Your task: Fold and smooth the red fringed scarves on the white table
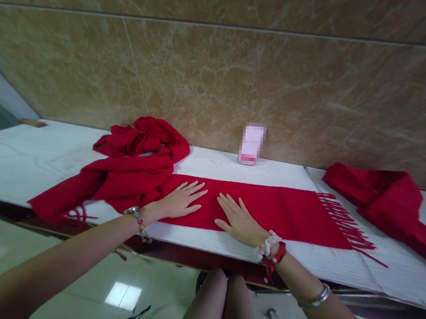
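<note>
A red scarf (282,210) lies across the white table, its right part flat and its fringe pointing right. My left hand (181,200) rests on the scarf with the fingers spread, beside where the cloth bunches up. Flat on the same cloth, a little to the right, is my right hand (240,219), its fingers stretched out too. Neither hand grips anything. To the left is a crumpled heap of red cloth (135,173); whether all of it belongs to the same scarf I cannot tell.
Another red cloth (381,200) lies folded loosely at the right. A pinkish, blurred object (251,143) leans against the brown marbled wall (218,82) behind the white table (63,154). The table's front edge runs just above my knees.
</note>
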`<state>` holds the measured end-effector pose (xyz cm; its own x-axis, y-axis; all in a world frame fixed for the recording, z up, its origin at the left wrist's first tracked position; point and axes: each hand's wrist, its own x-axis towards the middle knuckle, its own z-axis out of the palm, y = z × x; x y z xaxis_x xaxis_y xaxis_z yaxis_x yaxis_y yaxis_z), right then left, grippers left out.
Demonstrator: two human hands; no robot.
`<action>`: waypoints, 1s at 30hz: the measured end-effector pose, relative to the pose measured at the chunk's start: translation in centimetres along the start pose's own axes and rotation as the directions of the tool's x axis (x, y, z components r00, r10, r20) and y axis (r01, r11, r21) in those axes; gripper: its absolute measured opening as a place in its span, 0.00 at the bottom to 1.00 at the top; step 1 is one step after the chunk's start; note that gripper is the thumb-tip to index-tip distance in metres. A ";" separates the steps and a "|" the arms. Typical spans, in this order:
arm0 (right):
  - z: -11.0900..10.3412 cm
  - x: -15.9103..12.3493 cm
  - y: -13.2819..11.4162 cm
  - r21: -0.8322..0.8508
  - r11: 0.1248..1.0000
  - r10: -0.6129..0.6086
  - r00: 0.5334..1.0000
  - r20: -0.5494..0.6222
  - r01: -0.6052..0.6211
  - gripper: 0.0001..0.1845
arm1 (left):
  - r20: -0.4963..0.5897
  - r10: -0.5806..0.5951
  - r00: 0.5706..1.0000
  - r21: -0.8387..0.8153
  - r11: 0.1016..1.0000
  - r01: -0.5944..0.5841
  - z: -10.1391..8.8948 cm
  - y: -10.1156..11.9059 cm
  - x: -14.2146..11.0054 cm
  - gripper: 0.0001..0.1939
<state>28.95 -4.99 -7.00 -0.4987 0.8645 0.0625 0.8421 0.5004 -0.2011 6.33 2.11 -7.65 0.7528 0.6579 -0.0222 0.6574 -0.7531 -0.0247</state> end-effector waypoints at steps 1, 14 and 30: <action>-0.1 0.0 0.4 -0.009 0.998 0.061 0.998 -0.025 -0.062 0.33 | 0.006 0.004 1.000 0.000 1.000 -0.004 -0.2 -0.1 0.0 0.26; 0.3 -0.2 2.2 -0.141 0.960 0.230 0.969 -0.093 -0.241 0.33 | 0.025 -0.006 1.000 -0.016 1.000 0.006 -0.6 0.9 1.9 0.27; 0.2 2.1 3.5 -0.094 0.955 0.270 0.957 -0.106 -0.280 0.31 | -0.046 -0.149 0.988 0.024 0.988 0.150 0.2 1.3 4.3 0.26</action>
<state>30.77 -1.46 -7.75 -0.2278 0.9676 0.1089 0.9636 0.2401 -0.1176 10.42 3.97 -7.94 0.6470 0.7620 0.0276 0.7622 -0.6453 -0.0516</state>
